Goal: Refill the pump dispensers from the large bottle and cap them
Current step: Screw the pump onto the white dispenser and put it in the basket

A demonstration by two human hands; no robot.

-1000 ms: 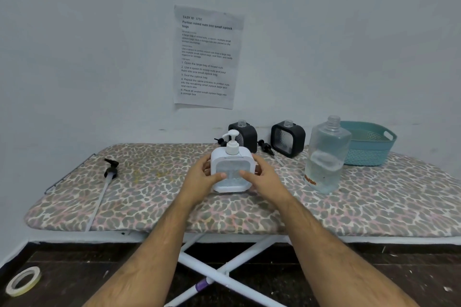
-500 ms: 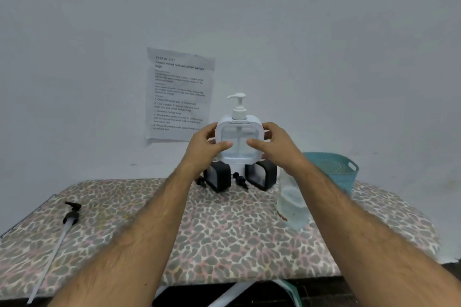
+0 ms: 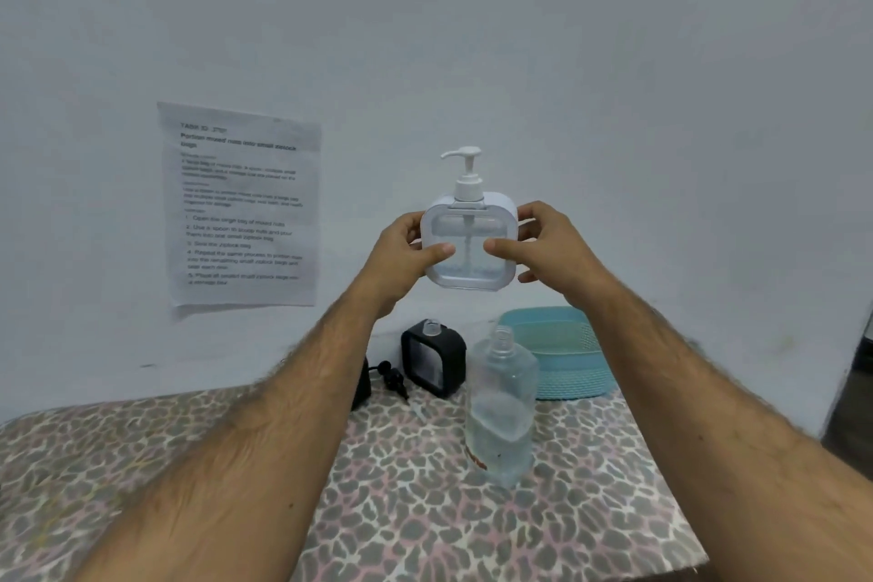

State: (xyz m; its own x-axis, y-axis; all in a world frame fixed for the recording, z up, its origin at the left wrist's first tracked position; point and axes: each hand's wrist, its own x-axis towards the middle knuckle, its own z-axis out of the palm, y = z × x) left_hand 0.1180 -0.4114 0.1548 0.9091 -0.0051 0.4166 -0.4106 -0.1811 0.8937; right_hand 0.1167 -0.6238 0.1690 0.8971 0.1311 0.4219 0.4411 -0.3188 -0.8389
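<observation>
I hold a white square pump dispenser [image 3: 468,246] upright in the air in front of the wall, its pump head screwed on and a little clear liquid at the bottom. My left hand [image 3: 401,253] grips its left side and my right hand [image 3: 543,246] grips its right side, thumbs on the front face. Below, the large clear bottle [image 3: 503,406] stands uncapped on the board, partly full. A black dispenser [image 3: 432,362] without its pump stands behind it. A second black dispenser [image 3: 363,385] is mostly hidden by my left forearm. A loose black pump [image 3: 394,378] lies between them.
The leopard-print ironing board [image 3: 425,510] carries everything. A teal plastic basket [image 3: 562,352] sits at the back right against the wall. A printed paper sheet [image 3: 241,203] is taped to the wall at the left.
Both hands lifted the white dispenser off the board up to eye level, and it stays raised. The view has tilted up and shifted right.
</observation>
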